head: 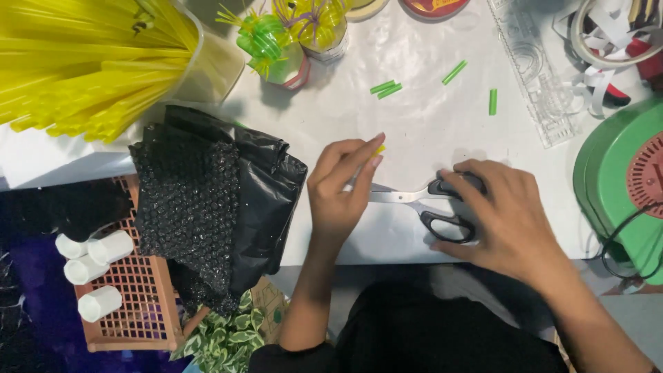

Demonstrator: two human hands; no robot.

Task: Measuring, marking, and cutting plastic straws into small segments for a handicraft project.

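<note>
Nearest to us, below the tabletop's (pixel 387 238) near edge, our dark lap fills the bottom of the view, and both forearms rise from it, the right one cut off by the corner of the frame. At the near left an orange plastic crate (pixel 141 304) holds white tubes (pixel 93 266), with leafy sprigs (pixel 228 331) beside it; how far the crate runs is hidden under a black bubble-wrap sheet (pixel 190 207) and black plastic bag (pixel 266 200) draped over the tabletop's left edge.

Just past the near edge, our right hand (pixel 504 221) lies over the black handles of the scissors (pixel 428 204); its grip covers the upper loop, while the lower loop shows free, so we cannot tell how firmly it holds. The steel blades lie flat, pointing left, and their tips vanish behind our left hand (pixel 342 186). That grip is narrow, fingertips pinched on a short yellow straw piece (pixel 380 149), of which only the end shows.

Farther on, green straw bits (pixel 387 88) lie scattered at mid-tabletop. At the right edge sits a green round machine (pixel 621 179), partly out of view. Along the far edge stand a clear ruler (pixel 535 69), a tape roll (pixel 611 34), green and yellow straw ornaments (pixel 290 34), and a cropped tub of long yellow straws (pixel 83 62) at the far left corner.
</note>
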